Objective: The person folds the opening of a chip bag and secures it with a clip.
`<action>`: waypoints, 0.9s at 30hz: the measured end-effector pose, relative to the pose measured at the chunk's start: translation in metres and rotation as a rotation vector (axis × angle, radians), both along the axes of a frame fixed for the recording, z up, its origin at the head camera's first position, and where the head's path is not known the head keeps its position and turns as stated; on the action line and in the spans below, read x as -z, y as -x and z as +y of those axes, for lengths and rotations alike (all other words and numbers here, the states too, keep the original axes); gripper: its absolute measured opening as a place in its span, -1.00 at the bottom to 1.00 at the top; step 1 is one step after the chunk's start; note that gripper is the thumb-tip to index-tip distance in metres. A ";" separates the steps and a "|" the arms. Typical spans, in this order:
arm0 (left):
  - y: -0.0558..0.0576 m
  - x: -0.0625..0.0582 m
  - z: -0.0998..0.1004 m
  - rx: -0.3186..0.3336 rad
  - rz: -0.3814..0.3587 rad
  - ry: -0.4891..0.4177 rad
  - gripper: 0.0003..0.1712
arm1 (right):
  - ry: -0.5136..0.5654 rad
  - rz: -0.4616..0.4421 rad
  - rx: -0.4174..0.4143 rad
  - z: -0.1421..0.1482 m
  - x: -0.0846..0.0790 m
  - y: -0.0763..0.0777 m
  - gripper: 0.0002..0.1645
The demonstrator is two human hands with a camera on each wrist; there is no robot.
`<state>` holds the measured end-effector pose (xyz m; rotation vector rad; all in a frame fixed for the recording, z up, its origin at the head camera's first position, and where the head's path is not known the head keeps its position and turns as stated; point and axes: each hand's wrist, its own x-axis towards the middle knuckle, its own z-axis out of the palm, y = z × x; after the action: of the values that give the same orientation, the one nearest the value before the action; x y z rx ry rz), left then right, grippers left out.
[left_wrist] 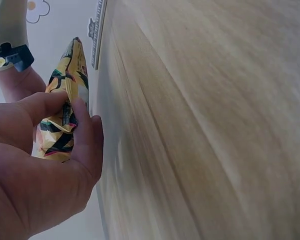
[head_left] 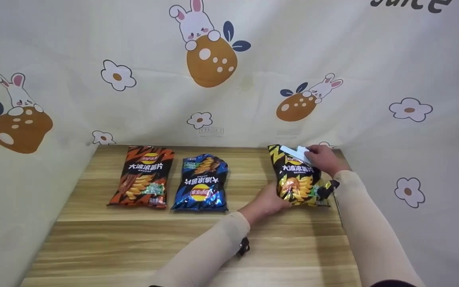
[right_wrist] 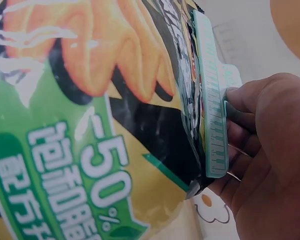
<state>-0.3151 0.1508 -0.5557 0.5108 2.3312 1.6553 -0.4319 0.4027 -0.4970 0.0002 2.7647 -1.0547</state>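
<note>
A black-and-yellow bag of potato chips (head_left: 296,181) stands at the table's right rear, partly tilted back. My left hand (head_left: 268,202) grips its lower left side; in the left wrist view, thumb and fingers pinch the bag's yellow edge (left_wrist: 65,100). At the top, my right hand (head_left: 325,159) holds a pale blue bag clip (head_left: 295,154) by its handle. Up close in the right wrist view, the long ruler-marked clip (right_wrist: 213,100) lies along the bag's top edge, thumb on its tab. Whether its jaws are fully closed, I cannot tell.
An orange-and-black chip bag (head_left: 144,175) and a blue one (head_left: 202,183), printed upside down to me, lie to the left on the wooden table (head_left: 134,247). A rabbit-patterned cloth (head_left: 253,99) hangs behind and at both sides.
</note>
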 end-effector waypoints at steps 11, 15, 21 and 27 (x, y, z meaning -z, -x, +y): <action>-0.002 0.001 0.003 -0.055 0.036 0.076 -0.29 | -0.025 0.075 -0.017 -0.002 0.019 0.004 -0.35; 0.003 0.011 0.007 -0.075 0.093 0.132 -0.37 | -0.017 0.093 -0.036 -0.001 0.027 0.006 -0.38; 0.018 0.037 0.018 -0.135 0.194 0.270 -0.44 | 0.002 0.109 -0.035 -0.004 0.037 0.009 -0.44; 0.014 0.031 0.016 -0.161 0.162 0.329 -0.43 | -0.006 0.125 -0.043 -0.005 0.042 0.006 -0.43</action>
<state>-0.3294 0.1671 -0.5865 0.4101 2.7576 1.2897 -0.4378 0.3975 -0.5392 -0.1273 2.8641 -1.0707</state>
